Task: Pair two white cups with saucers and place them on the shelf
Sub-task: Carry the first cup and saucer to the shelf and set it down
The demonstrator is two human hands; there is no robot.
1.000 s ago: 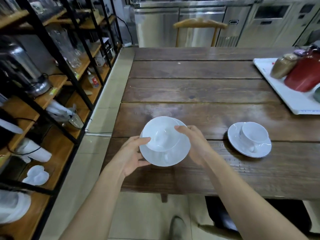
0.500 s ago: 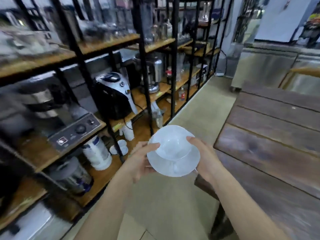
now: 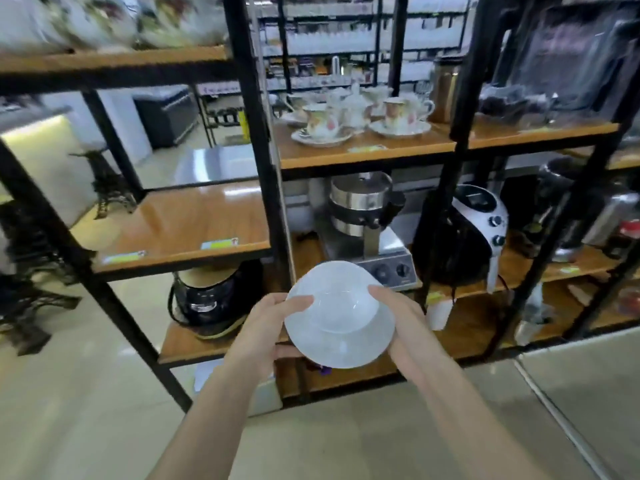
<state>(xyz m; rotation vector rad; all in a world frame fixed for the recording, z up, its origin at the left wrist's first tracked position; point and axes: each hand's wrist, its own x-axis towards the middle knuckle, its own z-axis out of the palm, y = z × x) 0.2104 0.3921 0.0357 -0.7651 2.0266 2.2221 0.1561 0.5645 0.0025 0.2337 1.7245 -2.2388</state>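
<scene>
A white cup sits on a white saucer, and I hold the pair in front of me at waist height. My left hand grips the saucer's left edge with the thumb on the cup's rim. My right hand grips the right edge the same way. The pair hangs in the air before a black-framed shelf unit with wooden boards. The second cup and saucer are out of view.
A bare wooden board lies at the middle left. Floral cups and saucers stand on the upper board. A steel appliance, a black-and-silver machine and a dark kettle fill lower boards. Black uprights divide the bays.
I have turned away from the table to face the shelf unit. The cup and saucer stay gripped in both hands and have come along with me.
</scene>
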